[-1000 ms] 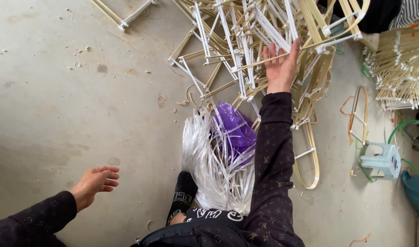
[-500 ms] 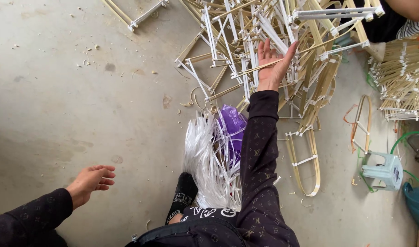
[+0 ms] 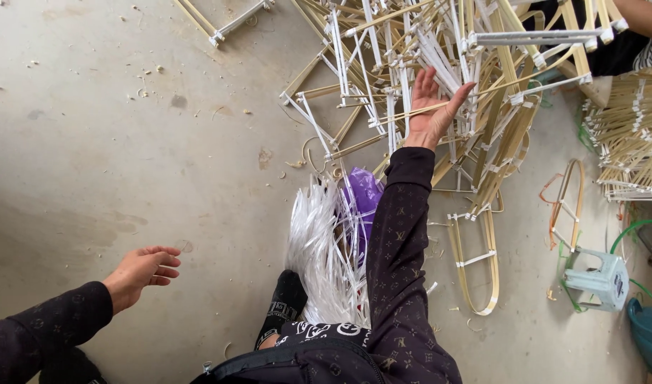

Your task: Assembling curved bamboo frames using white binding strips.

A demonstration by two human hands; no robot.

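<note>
right hand (image 3: 434, 107) spread wide, palm up, fingers among tangled heap of pale bamboo-strip frames with white joints (image 3: 440, 64), gripping nothing | arm stretched forward in dark patterned sleeve | left hand (image 3: 142, 272) loosely open, empty, low over grey concrete floor (image 3: 113, 142) | bundle of white plastic strips (image 3: 326, 249) and purple bag (image 3: 363, 195) just beside right forearm

Person seen from above: both arms in long dark sleeves (image 3: 401, 256) printed with a small pale repeating motif, bare left hand (image 3: 142, 272) and right hand (image 3: 431, 107), black sock (image 3: 287, 299) with pale lettering below the sleeves.
</note>
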